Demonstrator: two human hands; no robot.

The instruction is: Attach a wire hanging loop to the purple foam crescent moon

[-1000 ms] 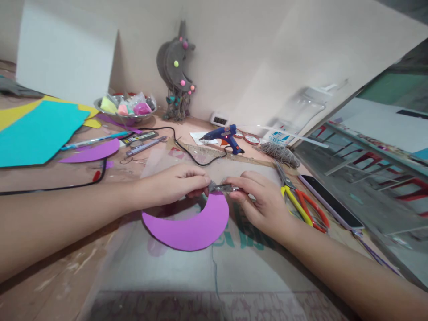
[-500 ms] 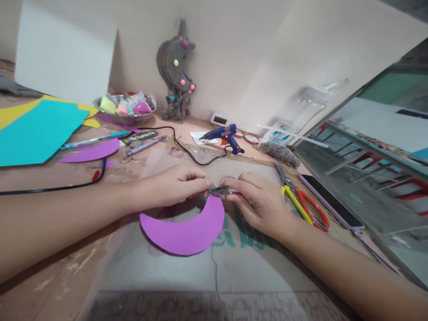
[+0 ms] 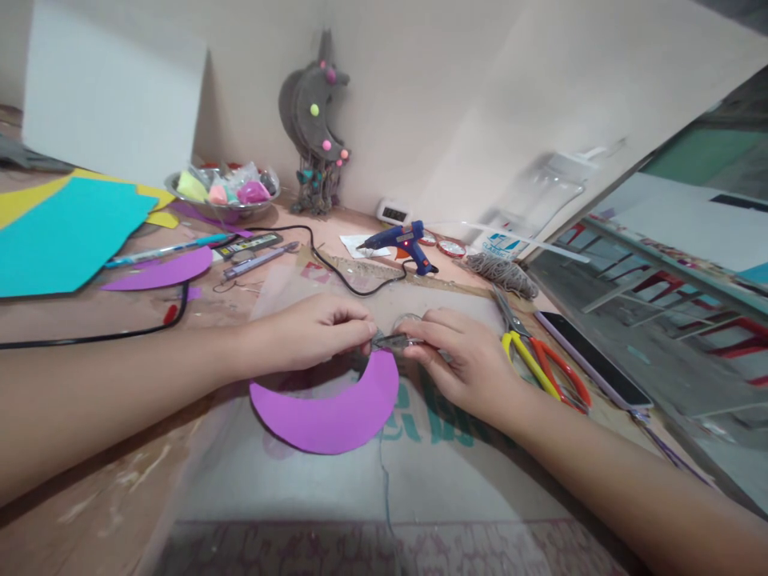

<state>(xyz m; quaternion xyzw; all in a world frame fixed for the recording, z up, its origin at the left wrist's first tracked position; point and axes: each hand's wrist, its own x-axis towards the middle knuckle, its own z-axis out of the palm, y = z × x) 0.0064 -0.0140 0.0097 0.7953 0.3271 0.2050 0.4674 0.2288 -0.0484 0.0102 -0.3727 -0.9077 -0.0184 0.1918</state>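
A purple paper crescent lies in front of me, its upper right horn reaching up to my fingers. My left hand pinches at that horn's tip, where a small dark grey bit shows. From the right, my right hand closes its thumb and fingers on a small, partly see-through item with a rounded edge. Its kind is unclear, and fingers cover much of it. A thin grey-blue strand runs down the sheet below the crescent.
Behind my hands lies a blue glue gun with a black cord. Scissors, a phone and grey yarn are at the right. Coloured sheets, pens and a metal bowl stand left. A grey crescent ornament leans at the wall.
Both hands keep nearly the same place and grip. The right fingers and the see-through item have shifted only slightly; the crescent's right side has moved a little left.
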